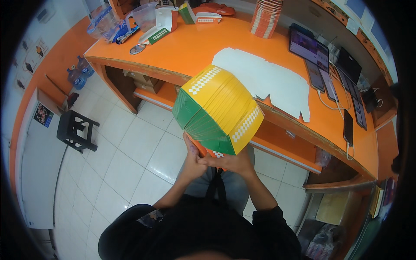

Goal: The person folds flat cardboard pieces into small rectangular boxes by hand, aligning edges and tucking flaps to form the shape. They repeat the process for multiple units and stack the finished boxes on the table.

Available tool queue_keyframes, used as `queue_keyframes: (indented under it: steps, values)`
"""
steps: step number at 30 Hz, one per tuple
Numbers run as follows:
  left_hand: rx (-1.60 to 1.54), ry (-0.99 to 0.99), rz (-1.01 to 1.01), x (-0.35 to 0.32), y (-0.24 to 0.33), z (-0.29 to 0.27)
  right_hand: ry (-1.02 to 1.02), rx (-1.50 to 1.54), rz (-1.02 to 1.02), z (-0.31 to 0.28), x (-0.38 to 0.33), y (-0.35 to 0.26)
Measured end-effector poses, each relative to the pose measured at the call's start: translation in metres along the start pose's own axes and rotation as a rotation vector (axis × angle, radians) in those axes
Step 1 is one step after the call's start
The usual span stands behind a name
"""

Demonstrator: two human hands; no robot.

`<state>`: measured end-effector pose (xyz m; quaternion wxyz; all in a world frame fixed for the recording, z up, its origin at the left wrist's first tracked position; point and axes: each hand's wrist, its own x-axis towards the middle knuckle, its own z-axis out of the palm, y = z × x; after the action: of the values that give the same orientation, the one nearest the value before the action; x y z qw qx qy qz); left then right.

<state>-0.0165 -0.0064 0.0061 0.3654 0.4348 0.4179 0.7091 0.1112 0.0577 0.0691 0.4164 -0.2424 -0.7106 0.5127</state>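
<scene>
Both my hands grip a fanned stack of folded cardboard cartons [221,106], yellow and green with white diamond patterns and orange at the bottom. The stack spreads out above my hands, in front of the table edge. My left hand [193,162] is closed round its lower left side. My right hand [234,162] supports the bottom right, its thumb reaching toward the left hand. Some of my fingers are hidden under the stack. Just beyond it, a large white cut-out cardboard sheet [264,78] lies flat on the orange table [190,47].
Phones, a tablet [310,47] and tangled cables occupy the table's right side. A tall carton stack [265,19] stands at the back; opened cartons [162,28] and a clear plastic jug [144,16] are at the far left. A black stool [77,130] stands on the tiled floor.
</scene>
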Motion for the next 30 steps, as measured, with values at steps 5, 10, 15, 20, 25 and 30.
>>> queue_keyframes:
  steps: [5, 10, 15, 20, 25, 30]
  values:
    - [0.047, -0.068, 0.007, -0.004, -0.004, -0.010, 0.083, -0.296, -0.061, 0.003, 0.008, -0.005]
    - [0.161, -0.104, -0.082, 0.000, -0.003, -0.014, 0.033, -0.354, -0.034, -0.003, 0.011, -0.008]
    - [0.113, -0.293, -0.291, 0.001, 0.011, -0.022, -0.019, -0.388, 0.004, 0.000, 0.026, -0.016]
    - [-0.063, -0.217, -0.269, -0.001, 0.017, -0.030, -0.002, -0.295, -0.108, 0.011, 0.031, -0.021]
    - [-0.265, -0.337, -0.128, 0.006, 0.007, -0.040, 0.115, -0.490, -0.363, 0.023, 0.034, -0.019]
    - [-0.096, 0.063, -0.291, 0.016, 0.006, -0.044, -0.101, -0.307, -0.156, 0.006, 0.040, -0.027]
